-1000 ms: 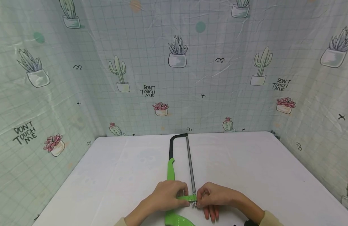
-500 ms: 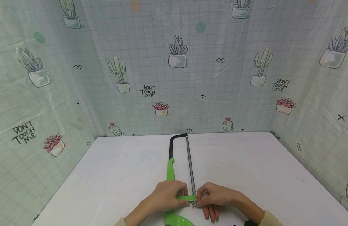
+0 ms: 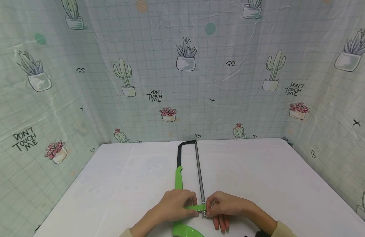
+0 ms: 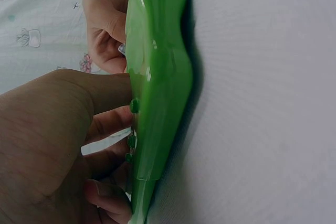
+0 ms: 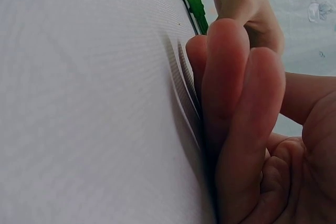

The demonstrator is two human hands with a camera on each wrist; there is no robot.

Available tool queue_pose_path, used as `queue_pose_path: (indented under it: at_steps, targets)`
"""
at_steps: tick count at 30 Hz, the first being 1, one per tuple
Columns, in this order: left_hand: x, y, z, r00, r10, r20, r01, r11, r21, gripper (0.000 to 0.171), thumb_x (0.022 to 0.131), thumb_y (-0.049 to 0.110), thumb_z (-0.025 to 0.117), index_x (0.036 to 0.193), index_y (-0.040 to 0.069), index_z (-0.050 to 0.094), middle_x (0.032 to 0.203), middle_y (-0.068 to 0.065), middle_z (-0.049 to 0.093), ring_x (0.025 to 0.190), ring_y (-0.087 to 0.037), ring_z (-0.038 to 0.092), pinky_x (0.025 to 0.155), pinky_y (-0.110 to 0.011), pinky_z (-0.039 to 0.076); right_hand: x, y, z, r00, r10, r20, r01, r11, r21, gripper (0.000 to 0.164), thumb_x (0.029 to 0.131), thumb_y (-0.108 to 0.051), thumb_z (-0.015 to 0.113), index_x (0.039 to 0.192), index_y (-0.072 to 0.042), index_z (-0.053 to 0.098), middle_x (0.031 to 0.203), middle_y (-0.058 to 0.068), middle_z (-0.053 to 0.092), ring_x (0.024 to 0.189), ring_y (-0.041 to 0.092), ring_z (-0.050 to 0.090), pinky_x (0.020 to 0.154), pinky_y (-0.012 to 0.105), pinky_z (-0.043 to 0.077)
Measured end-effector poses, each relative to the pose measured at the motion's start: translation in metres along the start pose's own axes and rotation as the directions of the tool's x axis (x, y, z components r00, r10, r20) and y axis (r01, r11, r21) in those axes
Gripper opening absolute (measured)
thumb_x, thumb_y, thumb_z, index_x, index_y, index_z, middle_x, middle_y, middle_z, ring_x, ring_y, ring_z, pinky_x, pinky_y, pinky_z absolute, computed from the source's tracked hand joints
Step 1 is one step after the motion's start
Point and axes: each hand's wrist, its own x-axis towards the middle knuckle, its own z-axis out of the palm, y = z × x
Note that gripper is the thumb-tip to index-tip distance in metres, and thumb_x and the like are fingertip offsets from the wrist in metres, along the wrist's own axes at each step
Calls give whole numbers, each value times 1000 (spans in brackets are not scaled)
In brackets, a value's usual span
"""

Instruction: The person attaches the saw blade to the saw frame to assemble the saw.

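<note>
A hacksaw [image 3: 178,179] lies flat on the white table, its black front bow pointing away from me. Its grey blade [image 3: 199,172] runs along the right side. My left hand [image 3: 178,205] reaches across the green frame and grips the short green crosspiece [image 3: 199,207] between thumb and fingers. At the near end of the blade, a silvery wing nut [image 3: 204,214] sticks out below that crosspiece. My right hand [image 3: 227,205] pinches it with thumb and index finger, the other fingers extending down by the tabletop. In the left wrist view the green handle [image 4: 160,72] hides part of both hands.
The table [image 3: 259,171] meets a hanging cloth [image 3: 212,79] printed with cacti at its back and sides. Something black [image 3: 262,233] shows by my right wrist at the bottom edge of the head view.
The wing nut has turned slightly at my right fingertips. Both hands and the hacksaw stay where they were.
</note>
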Motion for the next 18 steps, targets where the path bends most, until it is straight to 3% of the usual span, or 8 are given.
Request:
queue_pose_path:
  at_steps: [3, 8, 10, 15, 18]
  targets:
    - [0, 0, 0, 1000, 0, -1, 0, 1000, -1, 23, 82, 51, 80, 90, 31, 71, 72, 21, 55, 66, 1, 48, 60, -21, 38, 0, 0, 0, 1000, -7, 0, 7, 1000, -7, 7, 96, -13, 60, 94, -7, 63, 82, 53, 58, 45, 7, 64, 43, 22, 49]
    - [0, -1, 0, 1000, 2, -4, -2, 1000, -4, 23, 83, 51, 80, 90, 31, 70, 72, 21, 54, 66, 1, 47, 60, -21, 38, 0, 2, -1, 1000, -18, 7, 18, 1000, -6, 8, 96, -12, 60, 94, -5, 64, 82, 54, 57, 46, 7, 65, 43, 22, 50]
    - [0, -1, 1, 1000, 3, -4, -3, 1000, -2, 23, 83, 51, 80, 90, 32, 70, 73, 21, 55, 66, 1, 48, 60, -21, 38, 0, 2, -1, 1000, -18, 11, 18, 1000, -3, 8, 96, -12, 60, 94, -5, 64, 75, 44, 64, 46, 7, 65, 43, 22, 50]
    - [0, -2, 1, 1000, 3, -4, -3, 1000, 1, 23, 83, 51, 80, 90, 32, 70, 73, 21, 55, 66, 2, 48, 60, -21, 38, -1, 0, 0, 1000, -10, 20, 10, 1000, 3, 6, 95, -13, 62, 93, -8, 65, 63, 3, 71, 47, 4, 64, 44, 20, 50]
    - [1, -2, 2, 1000, 4, -3, -4, 1000, 0, 23, 83, 51, 80, 90, 32, 70, 73, 21, 55, 66, 2, 48, 59, -21, 38, -1, -1, 1, 1000, -8, 19, 8, 1000, -1, 5, 94, -12, 62, 92, -9, 66, 63, -3, 70, 47, 3, 64, 44, 20, 49]
